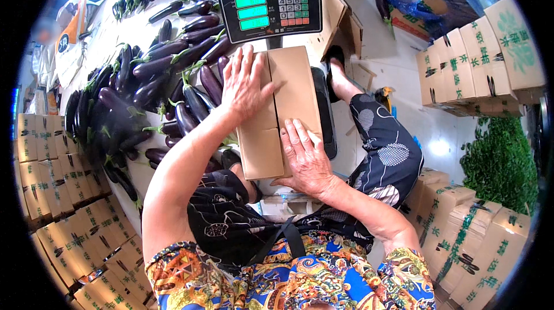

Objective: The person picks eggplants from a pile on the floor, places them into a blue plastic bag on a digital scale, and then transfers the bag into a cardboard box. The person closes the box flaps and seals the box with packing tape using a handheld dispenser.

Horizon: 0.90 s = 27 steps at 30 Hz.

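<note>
A cardboard box rests on the dark platform of an electronic scale, its two top flaps meeting along a thin central gap. My left hand lies flat on the far part of the left flap, fingers pointing away from me. On the near part of the right flap presses my right hand, thumb over the box's front edge. Neither hand grips anything. Behind the box stands the scale's display panel, its green readouts lit. What the box contains is hidden.
Many loose eggplants cover the floor to the left and far side. Stacked printed cartons stand at left, with more cartons at right. An open cardboard box sits beyond the scale. Green peppers or similar produce are heaped at right.
</note>
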Motion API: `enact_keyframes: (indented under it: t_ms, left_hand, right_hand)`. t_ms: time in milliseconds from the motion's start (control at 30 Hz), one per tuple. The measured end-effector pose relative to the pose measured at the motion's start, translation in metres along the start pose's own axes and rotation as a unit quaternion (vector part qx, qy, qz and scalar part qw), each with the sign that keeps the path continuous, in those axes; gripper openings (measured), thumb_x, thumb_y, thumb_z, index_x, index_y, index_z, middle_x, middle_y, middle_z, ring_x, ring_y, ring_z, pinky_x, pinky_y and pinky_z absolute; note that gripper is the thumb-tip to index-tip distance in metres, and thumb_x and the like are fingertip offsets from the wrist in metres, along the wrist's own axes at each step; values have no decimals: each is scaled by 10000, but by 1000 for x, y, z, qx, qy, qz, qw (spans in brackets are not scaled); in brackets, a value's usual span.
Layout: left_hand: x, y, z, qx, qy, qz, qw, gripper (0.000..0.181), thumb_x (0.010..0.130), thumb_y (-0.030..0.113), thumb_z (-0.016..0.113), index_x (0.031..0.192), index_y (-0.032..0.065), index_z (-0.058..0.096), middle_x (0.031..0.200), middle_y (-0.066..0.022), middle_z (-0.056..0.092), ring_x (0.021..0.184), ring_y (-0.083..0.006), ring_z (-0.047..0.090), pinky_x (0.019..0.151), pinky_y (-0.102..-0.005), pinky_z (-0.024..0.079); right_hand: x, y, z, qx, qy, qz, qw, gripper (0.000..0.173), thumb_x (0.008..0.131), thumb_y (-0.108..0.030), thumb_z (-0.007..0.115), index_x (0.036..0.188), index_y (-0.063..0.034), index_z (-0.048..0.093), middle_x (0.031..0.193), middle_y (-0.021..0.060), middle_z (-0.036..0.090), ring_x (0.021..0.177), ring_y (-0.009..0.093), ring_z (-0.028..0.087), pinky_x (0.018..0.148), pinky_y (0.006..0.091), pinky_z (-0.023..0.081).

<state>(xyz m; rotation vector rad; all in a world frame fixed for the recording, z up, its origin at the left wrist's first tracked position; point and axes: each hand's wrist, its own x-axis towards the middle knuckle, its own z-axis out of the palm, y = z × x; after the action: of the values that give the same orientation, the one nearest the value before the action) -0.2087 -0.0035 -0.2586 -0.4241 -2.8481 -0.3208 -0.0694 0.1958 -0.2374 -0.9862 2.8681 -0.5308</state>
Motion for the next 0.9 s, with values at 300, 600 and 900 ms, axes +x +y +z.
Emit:
enact_keyframes:
  t_ms: [300, 600, 900]
  left_hand:
    - [7, 5, -1, 5, -28, -16, 999, 776, 893, 583, 530, 1441, 49, 403, 1379, -248, 392, 1332, -417, 321, 1109, -543, 227]
    - [21, 2, 17, 16, 7, 33, 999, 712, 918, 535, 512, 1411, 35, 397, 1328, -224, 432, 1271, -401, 366, 1061, -509, 282]
    - [17, -6, 21, 6, 53, 44, 998, 676, 910, 550, 521, 1362, 53, 445, 1275, -200, 472, 1209, -378, 427, 1020, -508, 308]
  right_hand:
    - [-2, -4, 7, -41, 3, -3, 999, 1189, 539, -650, 793, 1405, 64, 398, 1529, 256, 294, 1426, 374, 283, 1127, 501, 241]
    - [3, 23, -9, 3, -66, -53, 996, 995, 752, -581, 690, 1451, 35, 339, 1547, 268, 224, 1434, 405, 226, 1128, 532, 223]
    - [107, 113, -45, -17, -79, -24, 996, 1200, 594, -507, 851, 1498, 4, 249, 1535, 256, 264, 1339, 455, 332, 1140, 481, 316]
